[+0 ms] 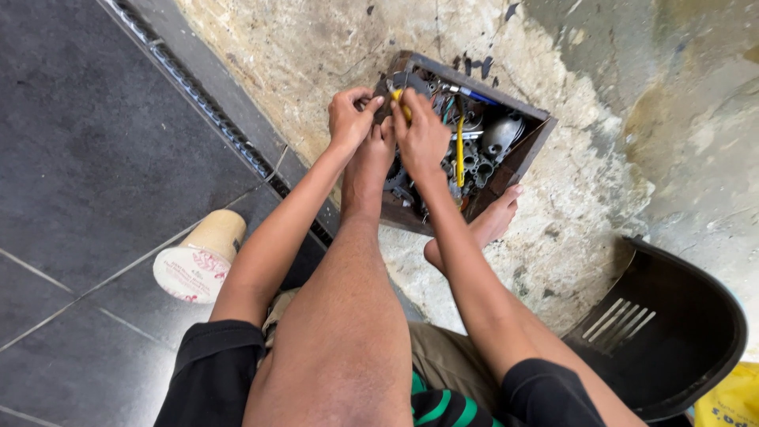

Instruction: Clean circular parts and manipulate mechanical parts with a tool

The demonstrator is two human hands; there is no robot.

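Yellow-handled tool (402,103) pinched between both hands at near-left corner of wooden toolbox (528,154). Left hand (351,119): fingers curled shut, fingertips meeting the tool's yellow end. Right hand (421,130): closed over same tool from the other side, thumb on top. Hands nearly touching, tool clamped between them; exact tool type can't be told, mostly hidden by fingers.

Toolbox: dark wood, open top, sits on rough cracked concrete floor (316,47). Contents: grey metal parts, sockets, a second yellow-handled screwdriver (459,146) lying lengthwise, a blue-handled tool (474,95) near far edge.

Person seated, bare legs fwd. One foot (368,170) rests against box's near-left edge, directly under the hands; other foot (486,225) on floor just beside box's near-right wall.

Paper cup (203,255), tan w/ white lid, lies on its side on dark tiles (95,158), left of legs, well apart from box. Black plastic chair (672,324) at lower right; yellow bag (731,399) corner beside it.
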